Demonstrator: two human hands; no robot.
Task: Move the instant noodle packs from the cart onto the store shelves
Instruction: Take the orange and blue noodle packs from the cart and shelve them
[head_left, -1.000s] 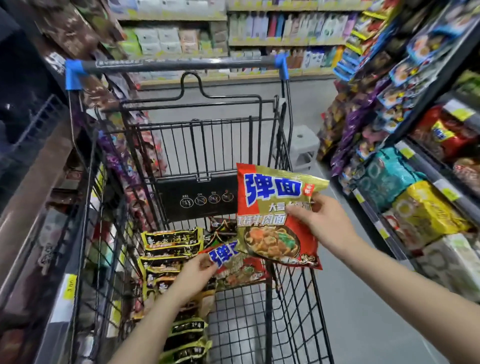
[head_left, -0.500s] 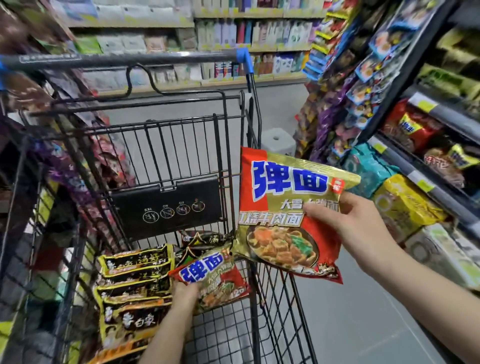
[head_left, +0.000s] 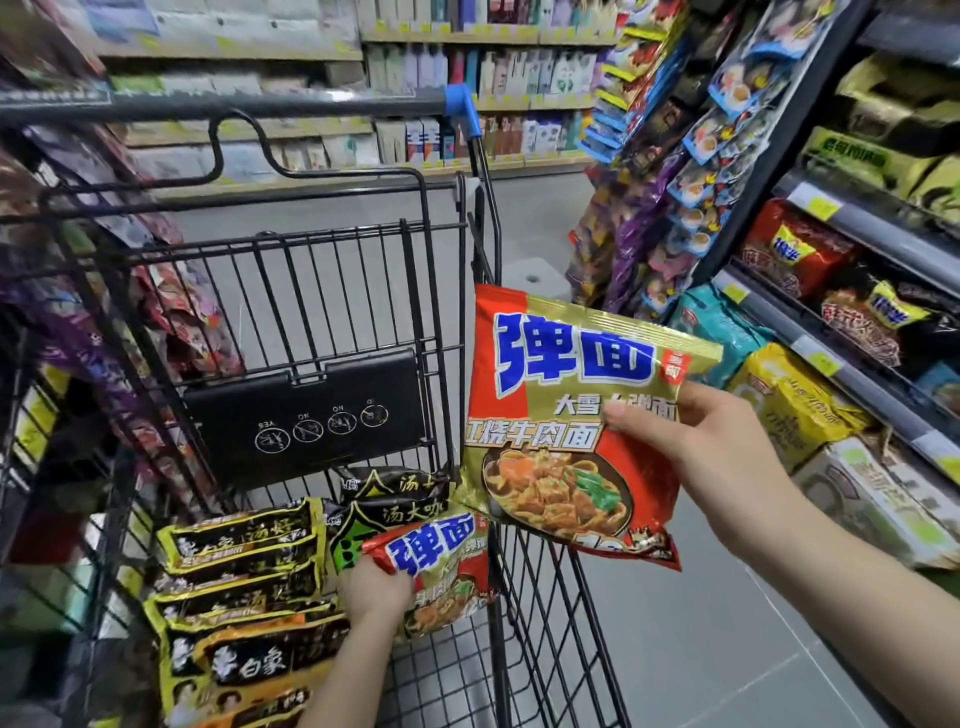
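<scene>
Right hand (head_left: 711, 457): gripping red-gold noodle pack (head_left: 561, 415), blue lettering, beyond cart's right edge.
Left hand (head_left: 376, 592): fingers clutching matching pack (head_left: 441, 561) inside cart (head_left: 322, 249).

The right hand (head_left: 711, 452) is raised at mid-height, its forearm running in from the lower right corner, thumb curled over the front of a red-and-gold noodle pack (head_left: 566, 415) and fingers behind it. The left hand (head_left: 376, 592) reaches lower, forearm rising from the bottom edge, fingers curled round the near edge of a second, like pack (head_left: 441, 561).
</scene>
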